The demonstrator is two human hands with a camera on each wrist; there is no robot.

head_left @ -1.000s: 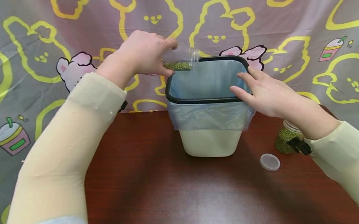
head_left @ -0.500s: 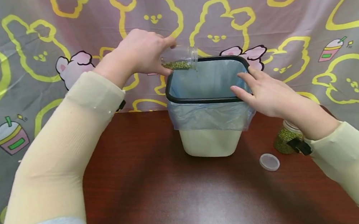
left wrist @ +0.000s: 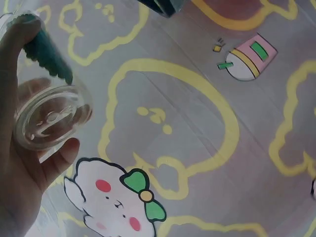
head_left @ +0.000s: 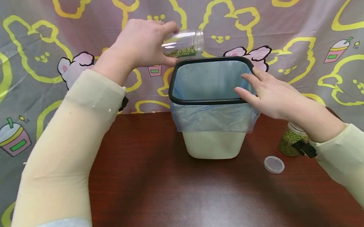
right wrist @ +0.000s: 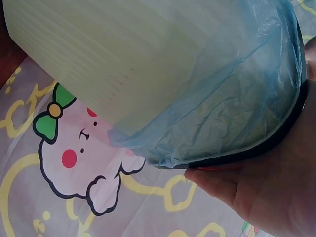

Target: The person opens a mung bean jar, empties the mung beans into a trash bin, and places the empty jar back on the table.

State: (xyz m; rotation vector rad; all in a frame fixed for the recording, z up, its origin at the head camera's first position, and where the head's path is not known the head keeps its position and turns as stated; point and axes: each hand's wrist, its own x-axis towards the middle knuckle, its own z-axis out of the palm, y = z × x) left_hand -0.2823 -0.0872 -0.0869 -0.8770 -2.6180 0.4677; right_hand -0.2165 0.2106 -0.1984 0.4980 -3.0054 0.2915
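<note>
My left hand (head_left: pixel 144 44) grips a clear plastic jar (head_left: pixel 183 42) tipped onto its side, with its uncapped mouth pointing right. Green mung beans (head_left: pixel 183 52) lie along the jar's lower wall. The jar is above the far left part of a bin (head_left: pixel 216 143), whose blue plastic liner (head_left: pixel 215 115) folds over a black rim (head_left: pixel 207 102). In the left wrist view the round base of the jar (left wrist: pixel 52 118) faces the camera. My right hand (head_left: pixel 273 93) rests on the bin's right rim corner, thumb and a finger extended over the opening.
On the brown table (head_left: pixel 184 204), right of the bin, stand a second jar of mung beans (head_left: pixel 291 139), partly behind my right wrist, and a translucent lid (head_left: pixel 274 165). A patterned curtain (head_left: pixel 291 19) hangs close behind the bin.
My left hand has risen with the jar, lifting it clear above the rim. Half a second ago a few beans were at its mouth. My right hand has stayed on the rim.
</note>
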